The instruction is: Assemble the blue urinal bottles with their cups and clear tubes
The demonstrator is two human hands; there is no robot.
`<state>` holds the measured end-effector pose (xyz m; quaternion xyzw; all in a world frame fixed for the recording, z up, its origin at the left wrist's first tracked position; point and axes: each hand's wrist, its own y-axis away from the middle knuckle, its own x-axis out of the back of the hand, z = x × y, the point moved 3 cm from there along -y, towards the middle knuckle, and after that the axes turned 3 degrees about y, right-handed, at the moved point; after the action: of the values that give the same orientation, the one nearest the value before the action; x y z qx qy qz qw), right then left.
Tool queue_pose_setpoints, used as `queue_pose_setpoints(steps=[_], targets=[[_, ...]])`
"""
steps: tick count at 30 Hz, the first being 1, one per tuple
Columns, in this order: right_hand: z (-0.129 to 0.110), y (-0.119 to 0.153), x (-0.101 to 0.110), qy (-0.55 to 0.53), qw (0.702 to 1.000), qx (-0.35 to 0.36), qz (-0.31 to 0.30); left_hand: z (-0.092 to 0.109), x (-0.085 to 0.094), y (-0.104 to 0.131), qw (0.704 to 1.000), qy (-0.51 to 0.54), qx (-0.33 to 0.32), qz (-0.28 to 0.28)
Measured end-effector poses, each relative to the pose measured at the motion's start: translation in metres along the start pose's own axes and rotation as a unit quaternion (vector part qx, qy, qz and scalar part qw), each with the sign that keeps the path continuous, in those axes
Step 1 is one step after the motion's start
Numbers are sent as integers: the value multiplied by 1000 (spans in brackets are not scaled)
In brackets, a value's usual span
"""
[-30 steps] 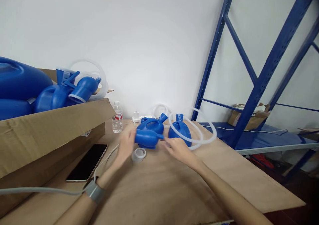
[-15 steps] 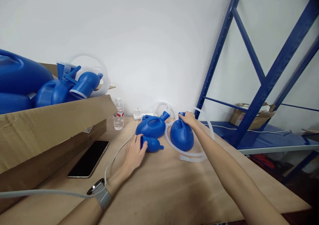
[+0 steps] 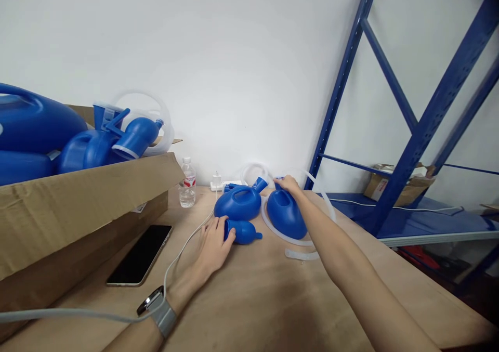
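Person's right hand [image 3: 288,184] closed on neck of blue jug [image 3: 287,218] on table [image 3: 241,302]; clear hose [image 3: 266,218] curves round base. Left hand [image 3: 213,243] touches open end of blue cup [image 3: 245,233], lying on table; cannot tell if clamped. Lifting jug could snag hose; loose hold could let cup roll.

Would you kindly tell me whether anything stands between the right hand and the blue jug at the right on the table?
Nothing visible does: the right hand is at the top of the blue jug. The whitish hose curves low beside the jug, not between them.
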<state>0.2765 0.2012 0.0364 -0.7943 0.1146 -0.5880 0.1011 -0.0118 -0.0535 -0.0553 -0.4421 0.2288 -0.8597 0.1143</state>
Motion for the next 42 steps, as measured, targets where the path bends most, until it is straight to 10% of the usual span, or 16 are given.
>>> queue_pose_setpoints(steps=[42], targets=[[-6, 51, 29, 17, 996, 83, 7, 8, 0, 3, 997, -18, -48, -52]])
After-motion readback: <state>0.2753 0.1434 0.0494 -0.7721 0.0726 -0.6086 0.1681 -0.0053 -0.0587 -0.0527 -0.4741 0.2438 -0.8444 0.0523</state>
